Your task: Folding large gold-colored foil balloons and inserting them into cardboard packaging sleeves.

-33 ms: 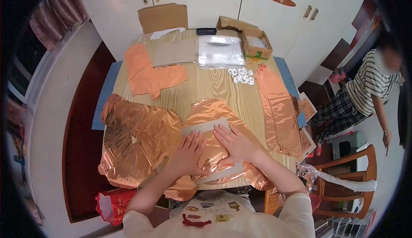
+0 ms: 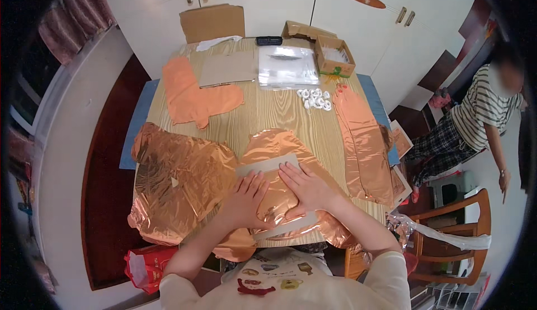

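Pressing foil balloon point(image 2: 279, 159), foil pile point(image 2: 179, 181) beside, tape rolls point(image 2: 314, 98) beyond

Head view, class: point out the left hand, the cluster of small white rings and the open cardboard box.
left hand point(image 2: 246, 201), head view, back of the hand
small white rings point(image 2: 315, 98), head view, middle of the cluster
open cardboard box point(image 2: 334, 66), head view, front wall

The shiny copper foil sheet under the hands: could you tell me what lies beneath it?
A pale card strip and wooden table show beside the foil sheet; both hands press on it, hiding the rest.
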{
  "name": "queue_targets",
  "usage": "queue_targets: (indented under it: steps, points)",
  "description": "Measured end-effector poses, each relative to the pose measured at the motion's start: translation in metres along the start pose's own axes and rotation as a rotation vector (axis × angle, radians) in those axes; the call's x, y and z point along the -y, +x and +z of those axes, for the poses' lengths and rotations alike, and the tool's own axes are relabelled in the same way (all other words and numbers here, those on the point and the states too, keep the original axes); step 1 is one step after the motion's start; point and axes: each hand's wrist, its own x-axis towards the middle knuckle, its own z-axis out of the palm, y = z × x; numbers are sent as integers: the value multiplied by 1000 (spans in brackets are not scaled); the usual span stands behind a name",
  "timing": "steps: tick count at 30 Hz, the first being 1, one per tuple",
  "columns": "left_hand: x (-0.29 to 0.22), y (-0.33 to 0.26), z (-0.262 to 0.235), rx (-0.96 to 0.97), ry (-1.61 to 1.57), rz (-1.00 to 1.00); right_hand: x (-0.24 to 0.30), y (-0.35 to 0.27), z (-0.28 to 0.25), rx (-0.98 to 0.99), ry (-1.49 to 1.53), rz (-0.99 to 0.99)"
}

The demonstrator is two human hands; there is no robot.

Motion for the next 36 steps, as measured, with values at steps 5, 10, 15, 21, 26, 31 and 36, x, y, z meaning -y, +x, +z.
queue_targets:
  steps: [5,10,15,21,26,31,36]
  points:
    - [10,-5,-13,115,84,22,-4,0,-7,145,-41,-6]
    - [27,-17,-4,32,40,-94,-3,1,-9,166,-43,3]
    - [11,-37,-11,-309,-677,-414,-5,-1,-7,148,-28,8]
    - [17,-39,11,-353,-1590,-525,-4,0,-7,135,-13,8]
    - [16,-26,-11,-294,-1665,-654,-3,-2,-8,119,8,18]
    - [32,-13,5,-317,-1245,-630,-1,-2,-9,130,-19,23]
    - [37,0,-19,-193,-1045,-767,-1,-2,-8,129,-33,26]
